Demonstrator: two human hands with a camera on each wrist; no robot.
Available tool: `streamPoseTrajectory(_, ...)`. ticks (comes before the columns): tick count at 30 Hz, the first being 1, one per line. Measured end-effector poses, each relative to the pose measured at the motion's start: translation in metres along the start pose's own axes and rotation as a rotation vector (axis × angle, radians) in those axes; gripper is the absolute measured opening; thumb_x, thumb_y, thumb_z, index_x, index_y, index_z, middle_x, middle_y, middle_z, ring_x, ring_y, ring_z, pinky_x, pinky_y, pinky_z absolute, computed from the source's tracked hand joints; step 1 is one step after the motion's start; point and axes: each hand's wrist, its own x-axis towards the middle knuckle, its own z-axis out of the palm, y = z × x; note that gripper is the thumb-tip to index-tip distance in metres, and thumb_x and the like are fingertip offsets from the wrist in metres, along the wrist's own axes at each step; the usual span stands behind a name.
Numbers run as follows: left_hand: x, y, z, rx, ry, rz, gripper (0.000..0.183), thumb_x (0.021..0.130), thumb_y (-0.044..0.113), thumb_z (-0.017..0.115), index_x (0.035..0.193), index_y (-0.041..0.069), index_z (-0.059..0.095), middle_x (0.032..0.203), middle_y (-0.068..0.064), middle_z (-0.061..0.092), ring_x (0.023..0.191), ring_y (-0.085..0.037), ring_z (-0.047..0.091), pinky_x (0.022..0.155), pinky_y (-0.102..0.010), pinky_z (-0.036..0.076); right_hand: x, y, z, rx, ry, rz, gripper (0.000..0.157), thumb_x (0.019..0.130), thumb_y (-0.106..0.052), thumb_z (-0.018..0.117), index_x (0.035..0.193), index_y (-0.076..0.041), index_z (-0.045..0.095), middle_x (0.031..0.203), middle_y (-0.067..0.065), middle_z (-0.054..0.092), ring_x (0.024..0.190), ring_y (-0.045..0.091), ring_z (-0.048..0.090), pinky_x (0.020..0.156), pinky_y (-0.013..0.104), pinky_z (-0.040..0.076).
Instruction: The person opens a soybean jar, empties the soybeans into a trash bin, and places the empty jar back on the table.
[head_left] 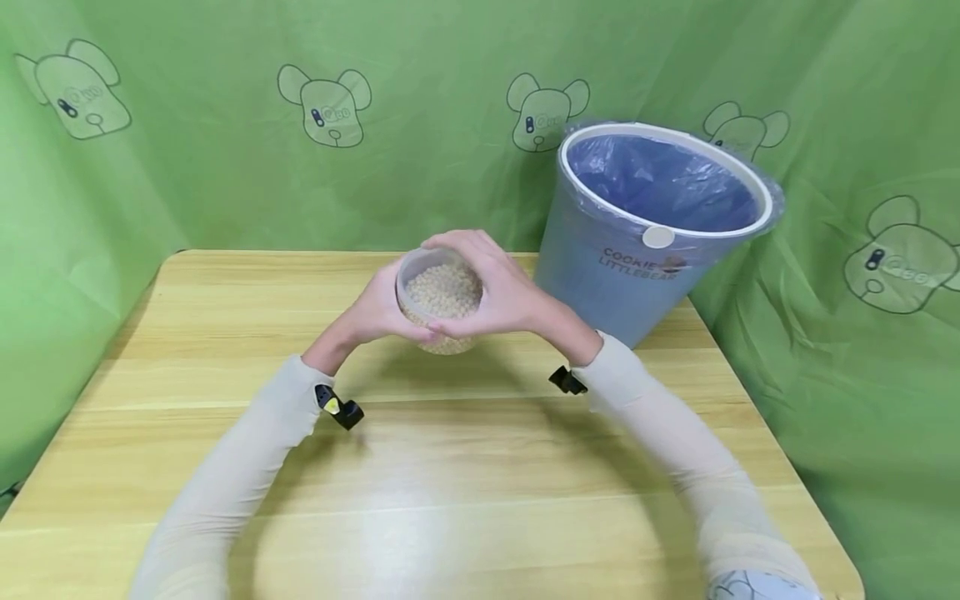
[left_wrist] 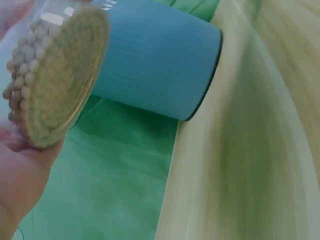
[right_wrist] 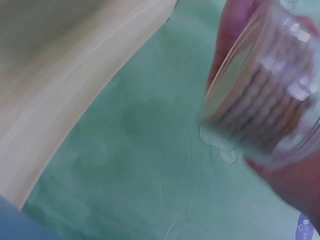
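A clear round jar (head_left: 447,345) holds many small beige balls (head_left: 444,292), and both hands keep it raised above the wooden table. My left hand (head_left: 381,307) grips it from the left, and my right hand (head_left: 504,292) curls round its right side. Their thumbs come close together at the near side of the jar. The left wrist view shows the bottom of the jar (left_wrist: 65,80) tilted toward the camera, with the balls packed against it. In the right wrist view the jar (right_wrist: 270,95) is slightly blurred. Fingers behind it are partly hidden.
A blue trash bin (head_left: 615,275) with a white rim and a clear liner bag stands at the table's back right, close to my right hand. The wooden table (head_left: 420,517) lies below my arms. Green curtains (head_left: 435,167) with bear-head outlines hang behind and at the sides.
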Motion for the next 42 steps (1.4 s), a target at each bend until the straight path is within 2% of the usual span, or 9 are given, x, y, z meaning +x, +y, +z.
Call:
streamPoseTrajectory(3, -0.001, 0.003, -0.003, -0.022, -0.034, 0.010, 0.106, 0.057, 0.004, 0.093, 0.150, 0.003, 0.043, 0.143, -0.017, 0.055, 0.126, -0.029, 0.056, 0.112, -0.044, 0.049, 0.000, 0.005, -0.005, 0.042, -0.049, -0.067, 0.096, 0.067, -0.045, 0.090, 0.148, -0.014, 0.049, 0.149, 0.003, 0.054, 0.137, 0.021, 0.046, 0.118, 0.047, 0.039)
streamPoseTrajectory(5, -0.002, 0.005, -0.003, -0.021, -0.020, 0.015, 0.107, 0.057, 0.004, 0.094, 0.151, 0.006, 0.043, 0.143, -0.015, 0.056, 0.126, -0.028, 0.056, 0.111, -0.044, 0.050, 0.000, 0.005, -0.007, 0.054, -0.063, -0.051, 0.101, 0.068, -0.045, 0.091, 0.152, -0.016, 0.044, 0.153, 0.002, 0.050, 0.140, 0.021, 0.043, 0.120, 0.049, 0.037)
streamPoseTrajectory(9, -0.004, 0.008, 0.001, 0.013, 0.075, 0.013, 0.108, 0.057, 0.006, 0.095, 0.152, 0.010, 0.043, 0.144, -0.013, 0.056, 0.128, -0.028, 0.055, 0.112, -0.046, 0.049, -0.005, 0.002, -0.008, 0.081, -0.052, 0.099, 0.108, 0.069, -0.042, 0.092, 0.159, -0.020, 0.035, 0.159, 0.004, 0.042, 0.143, 0.023, 0.041, 0.120, 0.054, 0.036)
streamPoseTrajectory(15, -0.003, 0.011, 0.014, 0.164, 0.300, -0.029, 0.117, 0.054, 0.019, 0.100, 0.154, 0.011, 0.039, 0.147, -0.011, 0.054, 0.132, -0.027, 0.054, 0.115, -0.046, 0.046, -0.010, -0.006, 0.000, 0.034, 0.038, 0.384, 0.114, 0.069, -0.051, 0.090, 0.161, -0.019, 0.031, 0.158, 0.011, 0.040, 0.141, 0.027, 0.042, 0.117, 0.057, 0.040)
streamPoseTrajectory(20, -0.001, 0.014, 0.026, 0.255, 0.372, -0.041, 0.122, 0.052, 0.026, 0.101, 0.155, 0.013, 0.038, 0.148, -0.011, 0.055, 0.133, -0.026, 0.055, 0.116, -0.043, 0.046, -0.008, -0.014, 0.009, -0.006, 0.125, 0.471, 0.121, 0.065, -0.059, 0.090, 0.161, -0.018, 0.030, 0.155, 0.013, 0.040, 0.137, 0.029, 0.046, 0.116, 0.054, 0.042)
streamPoseTrajectory(26, 0.001, 0.013, 0.024, 0.200, 0.308, -0.051, 0.120, 0.052, 0.022, 0.101, 0.154, 0.012, 0.039, 0.147, -0.010, 0.054, 0.132, -0.025, 0.054, 0.115, -0.043, 0.047, -0.008, -0.012, 0.006, 0.027, 0.114, 0.413, 0.116, 0.066, -0.051, 0.091, 0.160, -0.014, 0.034, 0.152, 0.014, 0.041, 0.133, 0.028, 0.047, 0.115, 0.051, 0.043)
streamPoseTrajectory(34, 0.004, 0.003, 0.009, 0.046, 0.131, -0.024, 0.109, 0.059, 0.007, 0.095, 0.154, 0.010, 0.041, 0.146, -0.014, 0.053, 0.131, -0.028, 0.053, 0.115, -0.048, 0.045, -0.010, 0.002, -0.006, 0.099, -0.020, 0.311, 0.111, 0.067, -0.037, 0.094, 0.159, -0.014, 0.036, 0.152, 0.018, 0.040, 0.137, 0.034, 0.045, 0.119, 0.055, 0.040)
streamPoseTrajectory(39, 0.003, -0.005, 0.003, -0.108, -0.002, -0.026, 0.105, 0.059, 0.000, 0.091, 0.152, 0.007, 0.042, 0.142, -0.016, 0.055, 0.124, -0.027, 0.055, 0.109, -0.044, 0.051, -0.010, 0.012, -0.011, 0.214, -0.119, 0.212, 0.103, 0.070, -0.029, 0.093, 0.156, -0.013, 0.041, 0.153, 0.014, 0.041, 0.138, 0.031, 0.045, 0.117, 0.051, 0.042)
streamPoseTrajectory(42, 0.002, -0.008, 0.004, -0.153, -0.033, -0.029, 0.106, 0.058, -0.002, 0.090, 0.152, 0.005, 0.041, 0.142, -0.018, 0.054, 0.123, -0.027, 0.056, 0.108, -0.042, 0.052, -0.011, 0.017, -0.014, 0.258, -0.163, 0.180, 0.102, 0.070, -0.026, 0.093, 0.157, -0.014, 0.041, 0.156, 0.011, 0.038, 0.142, 0.028, 0.040, 0.120, 0.051, 0.039)
